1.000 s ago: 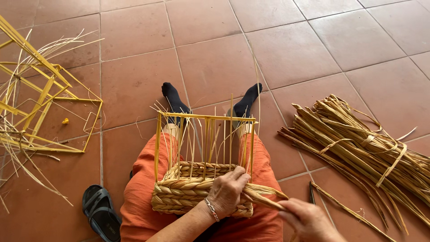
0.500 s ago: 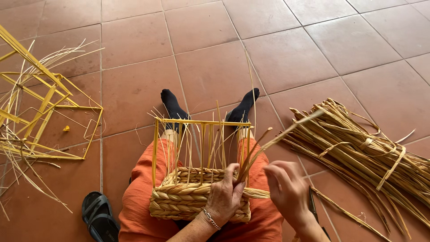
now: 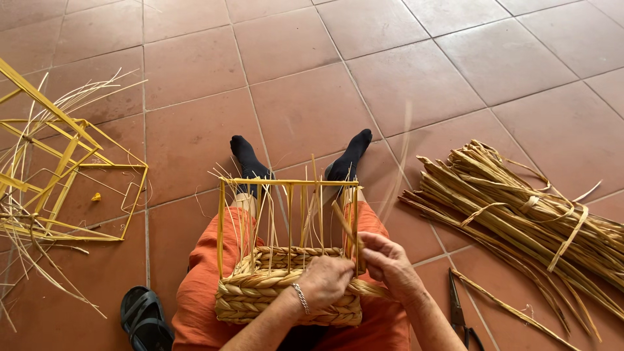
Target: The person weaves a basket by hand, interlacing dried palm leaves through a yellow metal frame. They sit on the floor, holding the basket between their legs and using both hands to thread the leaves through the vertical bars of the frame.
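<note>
While on one basket, two hands.

This looks like a home floor or a patio used as a small craft workshop for weaving. The ground is made of large terracotta tiles. At 3 o'clock lies a tied bundle of dried reeds, at 9 o'clock stand yellow wire frames, and scissors and a black sandal lie near 6 o'clock.
</note>
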